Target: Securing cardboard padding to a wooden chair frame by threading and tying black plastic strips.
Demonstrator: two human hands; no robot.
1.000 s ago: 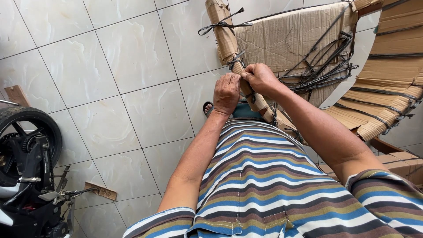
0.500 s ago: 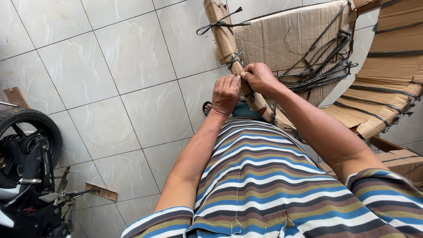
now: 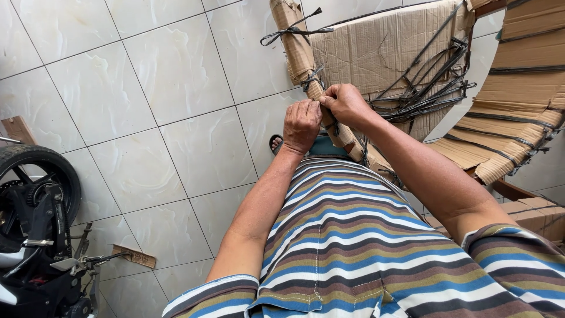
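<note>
Grip: your left hand (image 3: 302,125) and right hand (image 3: 347,103) are both clenched side by side on the cardboard-wrapped bar (image 3: 306,65), pinching a black strap (image 3: 313,78) at the tie just above your hands. One strap knot (image 3: 291,27) already sits tied higher up the bar, this tie looks unfinished, and loose black straps (image 3: 424,94) lie tangled on the cardboard panel (image 3: 376,47) behind. No surface, just a pale tiled floor (image 3: 147,118); motorbike wheel (image 3: 35,182) at left, more strapped cardboard (image 3: 518,112) at right.
</note>
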